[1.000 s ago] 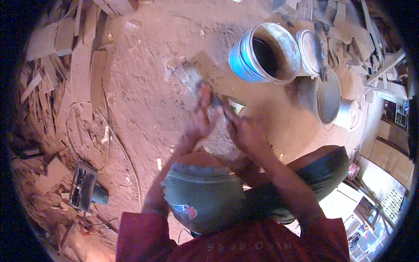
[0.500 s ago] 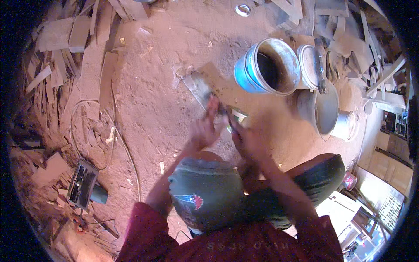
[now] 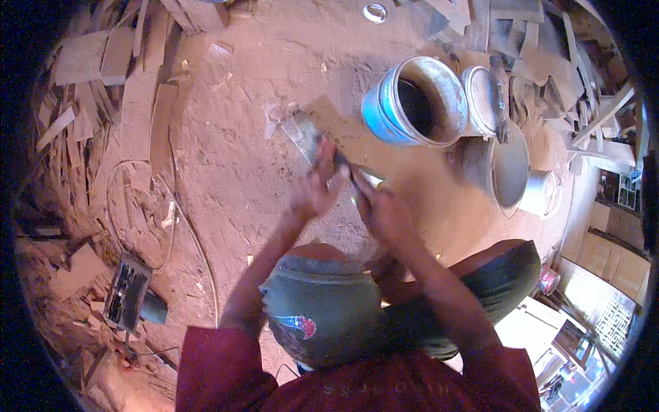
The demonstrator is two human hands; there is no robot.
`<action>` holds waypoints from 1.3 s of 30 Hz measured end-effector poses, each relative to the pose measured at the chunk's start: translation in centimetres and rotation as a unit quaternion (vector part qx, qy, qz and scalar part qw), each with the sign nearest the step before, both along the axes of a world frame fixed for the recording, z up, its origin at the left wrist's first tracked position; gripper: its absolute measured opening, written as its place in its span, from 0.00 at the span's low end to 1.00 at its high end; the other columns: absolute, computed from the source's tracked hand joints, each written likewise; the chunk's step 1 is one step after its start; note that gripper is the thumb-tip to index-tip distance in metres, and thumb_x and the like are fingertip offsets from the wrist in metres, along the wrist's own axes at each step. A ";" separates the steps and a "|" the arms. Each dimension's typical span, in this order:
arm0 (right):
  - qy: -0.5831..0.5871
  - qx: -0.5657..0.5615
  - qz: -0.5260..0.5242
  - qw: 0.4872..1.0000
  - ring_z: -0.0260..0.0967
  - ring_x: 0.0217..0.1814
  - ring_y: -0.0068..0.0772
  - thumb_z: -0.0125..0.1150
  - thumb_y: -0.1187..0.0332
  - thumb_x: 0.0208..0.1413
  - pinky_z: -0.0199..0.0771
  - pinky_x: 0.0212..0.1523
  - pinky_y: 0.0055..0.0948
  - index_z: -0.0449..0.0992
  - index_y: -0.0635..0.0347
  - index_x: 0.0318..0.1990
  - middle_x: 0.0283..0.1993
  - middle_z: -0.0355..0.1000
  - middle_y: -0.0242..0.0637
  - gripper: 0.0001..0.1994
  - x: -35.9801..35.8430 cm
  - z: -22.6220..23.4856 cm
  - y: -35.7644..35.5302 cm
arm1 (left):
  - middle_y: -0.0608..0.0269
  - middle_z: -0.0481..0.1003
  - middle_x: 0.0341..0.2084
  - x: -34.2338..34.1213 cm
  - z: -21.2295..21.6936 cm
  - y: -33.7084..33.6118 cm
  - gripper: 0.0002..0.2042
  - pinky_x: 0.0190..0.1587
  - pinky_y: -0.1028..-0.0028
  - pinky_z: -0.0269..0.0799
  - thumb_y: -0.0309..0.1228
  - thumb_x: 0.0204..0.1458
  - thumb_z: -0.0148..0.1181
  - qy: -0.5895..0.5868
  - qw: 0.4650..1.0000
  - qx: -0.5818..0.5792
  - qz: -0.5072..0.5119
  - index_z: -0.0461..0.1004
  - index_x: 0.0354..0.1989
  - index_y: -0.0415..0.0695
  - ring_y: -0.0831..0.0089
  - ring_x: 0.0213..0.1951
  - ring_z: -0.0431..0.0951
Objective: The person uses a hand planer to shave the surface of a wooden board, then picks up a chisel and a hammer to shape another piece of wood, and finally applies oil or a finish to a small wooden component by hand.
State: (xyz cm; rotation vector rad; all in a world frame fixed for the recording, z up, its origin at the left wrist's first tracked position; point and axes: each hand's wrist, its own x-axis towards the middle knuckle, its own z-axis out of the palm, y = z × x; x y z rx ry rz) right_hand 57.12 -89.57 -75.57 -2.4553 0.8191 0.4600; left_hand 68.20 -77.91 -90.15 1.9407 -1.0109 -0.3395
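Note:
My left hand (image 3: 314,187) and my right hand (image 3: 382,208) meet over the sawdust floor, just beyond my raised knees. Both are blurred. Between them runs a thin dark tool (image 3: 343,162) with a pale end piece (image 3: 373,180), which my right hand grips; my left hand closes around its far end. Under the hands lies a flat wooden board (image 3: 331,123) with a greyish smeared patch at its far left end. What exactly the tool is I cannot make out.
A blue bucket (image 3: 412,101) with dark contents stands just past the board, with a white pail (image 3: 482,100) and metal pots (image 3: 508,165) to its right. Scrap wood (image 3: 89,82) piles up at the left and top. A power tool (image 3: 127,295) and cable (image 3: 185,233) lie at the left.
Both hands have shifted a little to the right and nearer the board, still working together on the same tool. The view has tilted slightly.

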 end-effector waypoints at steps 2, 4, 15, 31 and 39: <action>-0.067 -0.005 -0.010 0.998 0.76 0.34 0.58 0.54 0.65 0.60 0.76 0.38 0.54 0.68 0.47 0.65 0.33 0.75 0.61 0.23 0.6 -0.9 -1.3 | 0.52 0.60 0.68 3.0 0.1 -3.4 0.37 0.35 0.56 0.79 0.47 0.56 0.60 -0.032 0.998 -0.036 0.030 0.53 0.72 0.51 0.51 0.51 0.79; -0.140 0.005 -0.014 0.990 0.77 0.34 0.58 0.55 0.65 0.60 0.76 0.38 0.54 0.68 0.47 0.65 0.33 0.75 0.62 0.23 -1.0 -2.6 -0.7 | 0.53 0.61 0.68 -0.4 0.9 -0.5 0.36 0.43 0.57 0.78 0.48 0.57 0.59 -0.142 0.989 0.035 0.010 0.55 0.71 0.46 0.50 0.54 0.77; -0.193 -0.038 -0.003 0.980 0.76 0.34 0.58 0.56 0.64 0.60 0.75 0.39 0.53 0.70 0.51 0.63 0.32 0.75 0.59 0.22 -6.1 -5.3 1.0 | 0.48 0.54 0.70 -2.5 0.1 0.3 0.35 0.45 0.57 0.78 0.45 0.59 0.56 0.038 0.999 -0.005 -0.020 0.52 0.72 0.49 0.47 0.57 0.73; -0.076 0.064 -0.051 0.994 0.76 0.40 0.61 0.54 0.68 0.60 0.75 0.45 0.50 0.73 0.54 0.60 0.37 0.75 0.63 0.20 0.6 -1.3 -1.1 | 0.52 0.60 0.68 2.6 1.4 -2.6 0.33 0.54 0.59 0.74 0.42 0.60 0.57 0.045 0.999 0.005 0.000 0.54 0.71 0.45 0.51 0.60 0.71; -0.108 -0.131 0.083 0.982 0.76 0.38 0.60 0.54 0.67 0.59 0.77 0.39 0.52 0.65 0.47 0.66 0.38 0.76 0.57 0.25 -2.9 -1.9 1.1 | 0.51 0.57 0.69 -3.0 -0.3 1.2 0.33 0.56 0.56 0.72 0.46 0.61 0.53 -0.012 0.998 -0.067 0.005 0.54 0.71 0.46 0.53 0.61 0.71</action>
